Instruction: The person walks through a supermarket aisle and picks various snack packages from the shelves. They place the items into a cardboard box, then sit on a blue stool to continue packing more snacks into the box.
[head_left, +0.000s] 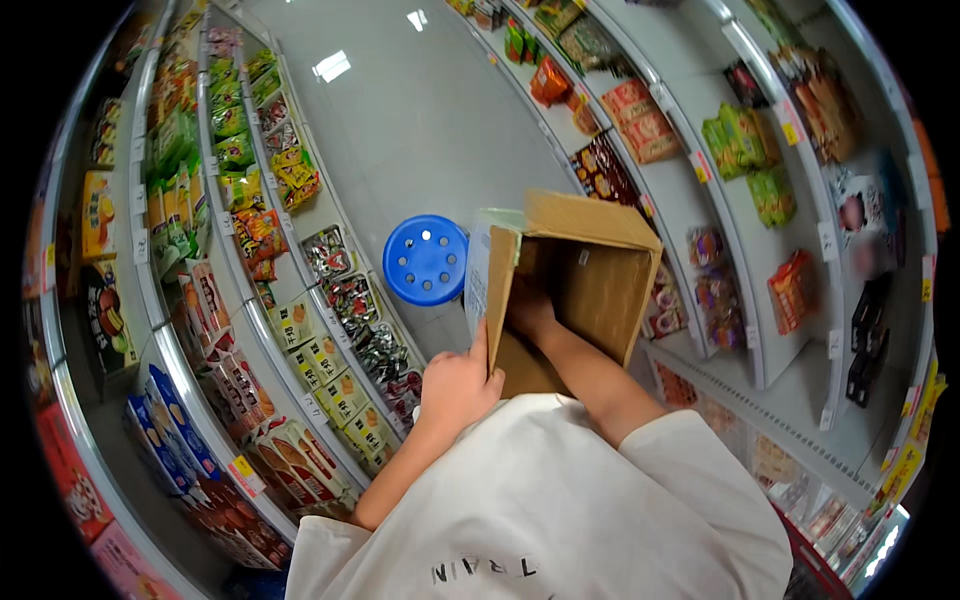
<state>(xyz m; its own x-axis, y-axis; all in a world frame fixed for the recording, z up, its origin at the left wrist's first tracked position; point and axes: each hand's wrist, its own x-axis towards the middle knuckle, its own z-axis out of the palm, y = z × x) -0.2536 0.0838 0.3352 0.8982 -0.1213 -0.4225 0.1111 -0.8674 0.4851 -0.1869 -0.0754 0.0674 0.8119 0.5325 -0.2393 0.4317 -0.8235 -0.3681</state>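
A brown cardboard box (637, 300) is tilted in front of my chest, its opening towards me. My left hand (459, 386) grips the edge of its left wall, thumb and fingers on either side of the board. Deep in the box is my right hand (531, 309); its fingers are lost in shadow, so what they touch cannot be seen. The inside looks dark, with a small pale mark on one wall. Just left of the box stands a round blue stool (426, 260) with holes in its seat.
Shelves run along both sides of a tiled aisle (405, 112). On the left, packaged snacks (322, 367) and trays of wrapped sweets (352, 300) sit close to my left arm. Green packets (739, 141) and a red packet (789, 292) lie on the right shelves.
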